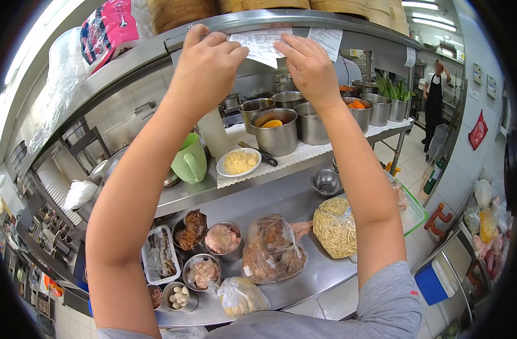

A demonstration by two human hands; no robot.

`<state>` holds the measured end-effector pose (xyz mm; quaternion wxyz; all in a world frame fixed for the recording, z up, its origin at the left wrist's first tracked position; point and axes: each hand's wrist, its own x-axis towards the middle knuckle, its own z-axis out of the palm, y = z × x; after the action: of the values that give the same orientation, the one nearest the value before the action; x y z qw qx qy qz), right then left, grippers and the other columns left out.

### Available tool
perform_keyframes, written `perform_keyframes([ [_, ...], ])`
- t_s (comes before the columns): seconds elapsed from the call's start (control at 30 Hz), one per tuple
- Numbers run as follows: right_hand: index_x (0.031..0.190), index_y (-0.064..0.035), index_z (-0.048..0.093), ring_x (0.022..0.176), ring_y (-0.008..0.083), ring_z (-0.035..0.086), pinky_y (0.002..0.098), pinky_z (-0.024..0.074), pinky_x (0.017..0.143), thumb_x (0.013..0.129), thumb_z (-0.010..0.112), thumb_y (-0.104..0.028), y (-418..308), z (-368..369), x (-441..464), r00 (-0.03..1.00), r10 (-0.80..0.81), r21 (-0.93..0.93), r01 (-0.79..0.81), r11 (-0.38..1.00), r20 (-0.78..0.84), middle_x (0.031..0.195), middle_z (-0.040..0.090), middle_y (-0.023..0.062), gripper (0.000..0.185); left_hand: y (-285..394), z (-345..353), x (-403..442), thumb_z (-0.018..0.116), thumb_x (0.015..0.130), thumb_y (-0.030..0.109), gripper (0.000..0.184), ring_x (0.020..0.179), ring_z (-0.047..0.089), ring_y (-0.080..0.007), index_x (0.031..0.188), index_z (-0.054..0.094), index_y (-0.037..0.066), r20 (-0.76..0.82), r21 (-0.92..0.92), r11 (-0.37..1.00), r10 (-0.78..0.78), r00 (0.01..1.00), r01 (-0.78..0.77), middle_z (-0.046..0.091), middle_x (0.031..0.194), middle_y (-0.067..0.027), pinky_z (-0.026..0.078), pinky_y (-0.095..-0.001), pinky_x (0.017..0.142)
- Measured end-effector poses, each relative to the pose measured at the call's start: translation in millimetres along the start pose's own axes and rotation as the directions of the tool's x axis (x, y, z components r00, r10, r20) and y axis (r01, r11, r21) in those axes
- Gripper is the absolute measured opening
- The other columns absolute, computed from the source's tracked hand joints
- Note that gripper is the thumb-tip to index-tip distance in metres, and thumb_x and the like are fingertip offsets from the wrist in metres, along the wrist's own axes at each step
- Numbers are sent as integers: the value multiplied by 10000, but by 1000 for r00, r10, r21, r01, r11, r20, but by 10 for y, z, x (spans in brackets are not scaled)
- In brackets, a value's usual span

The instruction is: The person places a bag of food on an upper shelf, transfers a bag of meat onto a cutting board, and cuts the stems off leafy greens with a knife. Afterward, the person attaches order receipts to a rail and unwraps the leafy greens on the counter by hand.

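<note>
Both arms reach up to the metal edge of the overhead shelf [241, 24]. Printed paper slips [261, 46] hang there between my hands. My left hand [205, 70] has its fingers curled closed at the left side of these slips. On their right side, my right hand [310, 68] presses its fingers and thumb together at the paper's edge. Another printed slip [327, 40] hangs just behind and right of my right hand. My fingers partly hide how the paper meets the rail.
Below stand several metal pots [275, 133], a plate of yellow crumbly food [239, 163] and a green jug [189, 161]. The lower counter holds bagged noodles [333, 226] and a bag of brown food [274, 248]. Bamboo steamers [264, 4] sit overhead. A person [435, 101] stands at back right.
</note>
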<state>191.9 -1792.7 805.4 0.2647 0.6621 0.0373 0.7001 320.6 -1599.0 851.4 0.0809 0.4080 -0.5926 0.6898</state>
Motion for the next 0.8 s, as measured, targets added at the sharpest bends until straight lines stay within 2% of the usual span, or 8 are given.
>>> perform_keyframes([
  [0.07,1034,-87,636,1075,258,565,462,397,967,785,574,-86,-74,-1,-26,999,-42,-71,43,997,12,1137,618,72,256,54,-257,-33,623,700,71,200,951,582,-195,895,661,95,-135,-133,986,78,988,-96,655,899,-25,357,-440,964],
  [0.2,1044,-113,640,1044,241,558,457,404,944,800,553,-123,-258,113,-1,997,-65,-172,57,983,-40,1136,616,47,260,530,-927,-329,604,715,128,212,956,583,-211,910,662,67,-63,-309,928,196,978,-206,659,910,-40,387,-459,959],
  [0.27,1138,-148,610,1095,262,526,437,375,979,792,570,-69,-287,74,27,1000,-18,-143,17,990,-3,1215,581,42,357,767,-1266,-523,582,747,142,204,953,594,-213,910,658,46,13,-374,889,288,958,-262,664,917,-67,414,-435,940],
  [0.33,1198,-138,573,1150,293,481,447,349,1002,774,565,-51,-294,12,36,997,60,-161,-65,985,-39,1262,538,91,433,935,-1571,-715,574,762,122,181,940,605,-200,895,657,32,56,-451,851,329,943,-270,665,914,-82,423,-412,932],
  [0.4,1241,-118,540,1183,319,443,453,326,1021,757,562,-40,-109,8,-79,957,262,-247,-286,926,-125,1290,499,136,491,949,-1825,-882,571,781,121,176,922,607,-187,914,656,42,106,-500,820,378,920,-279,665,912,-72,432,-396,918],
  [0.47,1208,-72,562,1172,332,453,458,330,1014,778,533,-46,137,41,-216,934,329,-256,-355,899,-138,1261,527,147,432,939,-1972,-1030,593,776,136,181,941,605,-181,928,662,67,168,-519,822,366,915,-234,670,928,-55,408,-410,935],
  [0.6,1137,-123,620,1090,302,543,428,395,975,777,540,-16,245,22,-258,978,156,-194,-181,964,-138,1185,605,89,384,837,-2141,-1206,621,741,128,210,929,611,-182,946,660,96,349,-536,844,250,903,-26,674,929,-34,390,-422,938],
  [0.8,1126,-156,631,1123,278,547,424,398,987,780,535,4,156,12,-204,999,28,-54,-29,998,-17,1195,609,56,394,811,-2389,-1437,615,700,93,209,889,621,-204,903,660,98,362,-493,860,66,930,131,677,898,-30,389,-443,931],
])
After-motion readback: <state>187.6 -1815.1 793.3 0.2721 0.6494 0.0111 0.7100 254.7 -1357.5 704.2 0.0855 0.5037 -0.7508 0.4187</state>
